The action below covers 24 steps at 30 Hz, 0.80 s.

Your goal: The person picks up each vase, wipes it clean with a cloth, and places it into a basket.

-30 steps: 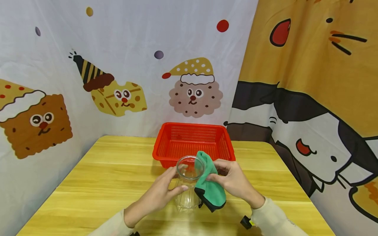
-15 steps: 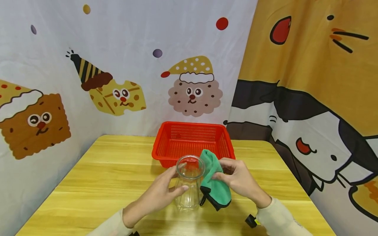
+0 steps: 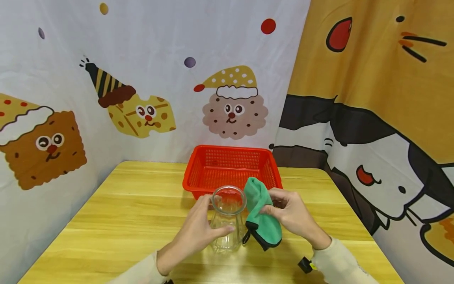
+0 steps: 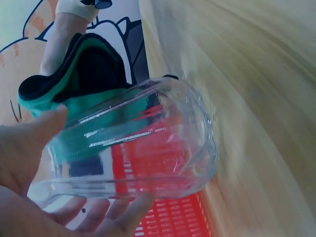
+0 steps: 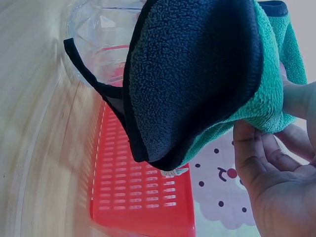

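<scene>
A clear glass jar (image 3: 227,219) stands on the wooden table (image 3: 124,213), and my left hand (image 3: 203,228) grips its side, thumb in front and fingers behind. The left wrist view shows the jar (image 4: 133,140) close up in that hand's fingers (image 4: 118,222). My right hand (image 3: 289,213) holds a green cloth with black trim (image 3: 262,215) against the jar's right side, near the rim. Seen from the right wrist, the cloth (image 5: 207,79) hangs folded over the fingers (image 5: 252,158), and the jar (image 5: 103,39) sits behind it.
A red plastic basket (image 3: 231,167) sits just behind the jar, seemingly with nothing in it. Cartoon-printed curtains close off the table at the back, left and right. A small black and yellow object (image 3: 304,265) lies by my right sleeve.
My right hand and the cloth have slid a little to the right and lower along the jar. The left hand's thumb has moved slightly across the jar's front.
</scene>
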{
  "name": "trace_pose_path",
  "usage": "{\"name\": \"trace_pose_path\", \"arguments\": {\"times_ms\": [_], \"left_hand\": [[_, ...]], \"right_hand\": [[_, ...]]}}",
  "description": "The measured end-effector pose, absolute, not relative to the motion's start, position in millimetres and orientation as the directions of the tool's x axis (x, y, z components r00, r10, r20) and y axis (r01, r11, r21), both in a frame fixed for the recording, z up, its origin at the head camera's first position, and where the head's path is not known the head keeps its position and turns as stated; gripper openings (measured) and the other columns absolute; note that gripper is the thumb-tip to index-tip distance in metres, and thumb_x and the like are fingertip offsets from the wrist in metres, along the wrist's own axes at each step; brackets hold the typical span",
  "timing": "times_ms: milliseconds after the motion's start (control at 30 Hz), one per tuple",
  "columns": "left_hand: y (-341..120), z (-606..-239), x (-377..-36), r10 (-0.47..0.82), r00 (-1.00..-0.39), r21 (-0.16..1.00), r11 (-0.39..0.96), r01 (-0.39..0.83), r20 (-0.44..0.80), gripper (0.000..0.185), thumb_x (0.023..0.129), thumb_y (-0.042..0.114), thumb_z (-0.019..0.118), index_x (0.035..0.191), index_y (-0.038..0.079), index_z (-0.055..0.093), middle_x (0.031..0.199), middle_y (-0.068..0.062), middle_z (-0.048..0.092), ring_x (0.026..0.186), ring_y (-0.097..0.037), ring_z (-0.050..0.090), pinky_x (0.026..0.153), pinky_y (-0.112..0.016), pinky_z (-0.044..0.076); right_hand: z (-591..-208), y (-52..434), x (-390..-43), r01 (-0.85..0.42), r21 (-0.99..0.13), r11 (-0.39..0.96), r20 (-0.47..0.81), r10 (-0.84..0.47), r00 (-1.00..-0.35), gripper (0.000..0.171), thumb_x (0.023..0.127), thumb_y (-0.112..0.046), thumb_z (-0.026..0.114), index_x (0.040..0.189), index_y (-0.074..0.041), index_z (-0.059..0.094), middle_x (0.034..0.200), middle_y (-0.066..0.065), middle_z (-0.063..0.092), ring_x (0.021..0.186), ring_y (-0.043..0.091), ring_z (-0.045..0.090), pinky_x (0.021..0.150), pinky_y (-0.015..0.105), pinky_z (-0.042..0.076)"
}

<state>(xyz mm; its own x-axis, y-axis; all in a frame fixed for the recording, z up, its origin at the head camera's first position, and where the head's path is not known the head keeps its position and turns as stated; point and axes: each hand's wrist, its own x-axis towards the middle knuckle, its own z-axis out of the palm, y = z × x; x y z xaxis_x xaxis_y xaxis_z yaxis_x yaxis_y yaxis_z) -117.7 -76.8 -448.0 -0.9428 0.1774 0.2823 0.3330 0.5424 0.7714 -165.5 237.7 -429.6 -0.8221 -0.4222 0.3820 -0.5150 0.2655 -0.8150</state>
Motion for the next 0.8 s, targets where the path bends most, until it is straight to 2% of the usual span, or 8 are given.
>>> {"name": "trace_pose_path", "arguments": {"times_ms": [133,267,433,700,800], "left_hand": [[-74.2,-447.9,-117.5,0.143,-0.953,0.787,0.539,0.301,0.267,0.072,0.08,0.037,0.111,0.134,0.018,0.068,0.131,0.001,0.07,0.124,-0.019,0.066,0.093,-0.034,0.064],[-76.0,-449.3,-117.3,0.139,-0.957,0.813,0.506,0.289,0.254,0.069,0.08,0.035,0.111,0.133,0.018,0.07,0.13,0.0,0.07,0.126,-0.022,0.067,0.087,-0.027,0.068],[-81.4,-450.5,-117.7,0.168,-0.956,0.849,0.44,0.291,0.241,0.065,0.084,0.029,0.109,0.138,0.018,0.074,0.132,-0.005,0.071,0.132,-0.03,0.072,0.092,-0.03,0.074],[-90.3,-446.8,-117.1,0.223,-0.948,0.858,0.414,0.304,0.228,0.063,0.091,0.023,0.103,0.148,0.023,0.075,0.139,-0.003,0.076,0.136,-0.035,0.074,0.096,-0.041,0.076],[-92.9,-446.6,-116.8,0.236,-0.944,0.858,0.409,0.312,0.23,0.063,0.094,0.02,0.101,0.15,0.02,0.073,0.144,-0.006,0.079,0.138,-0.039,0.075,0.099,-0.046,0.075]], "right_hand": [[-429.1,238.1,-165.6,-0.526,-0.807,0.27,0.39,-0.426,-0.816,0.025,0.099,-0.006,0.092,0.123,-0.013,0.088,0.116,0.01,0.088,0.092,0.016,0.087,0.077,0.035,0.075],[-429.5,237.9,-165.3,-0.524,-0.808,0.27,0.387,-0.426,-0.818,0.026,0.098,-0.006,0.092,0.123,-0.013,0.088,0.116,0.009,0.088,0.092,0.015,0.087,0.078,0.034,0.075],[-430.1,238.1,-164.5,-0.524,-0.811,0.262,0.389,-0.427,-0.816,0.027,0.098,-0.005,0.092,0.124,-0.011,0.088,0.117,0.011,0.088,0.094,0.015,0.087,0.079,0.034,0.076],[-431.0,239.5,-163.5,-0.526,-0.81,0.26,0.391,-0.429,-0.814,0.027,0.099,-0.004,0.092,0.125,-0.011,0.088,0.118,0.011,0.087,0.096,0.014,0.087,0.081,0.034,0.076],[-431.1,239.7,-162.9,-0.526,-0.81,0.26,0.388,-0.434,-0.813,0.027,0.099,-0.004,0.091,0.124,-0.011,0.088,0.117,0.011,0.087,0.096,0.015,0.087,0.08,0.034,0.076]]}}
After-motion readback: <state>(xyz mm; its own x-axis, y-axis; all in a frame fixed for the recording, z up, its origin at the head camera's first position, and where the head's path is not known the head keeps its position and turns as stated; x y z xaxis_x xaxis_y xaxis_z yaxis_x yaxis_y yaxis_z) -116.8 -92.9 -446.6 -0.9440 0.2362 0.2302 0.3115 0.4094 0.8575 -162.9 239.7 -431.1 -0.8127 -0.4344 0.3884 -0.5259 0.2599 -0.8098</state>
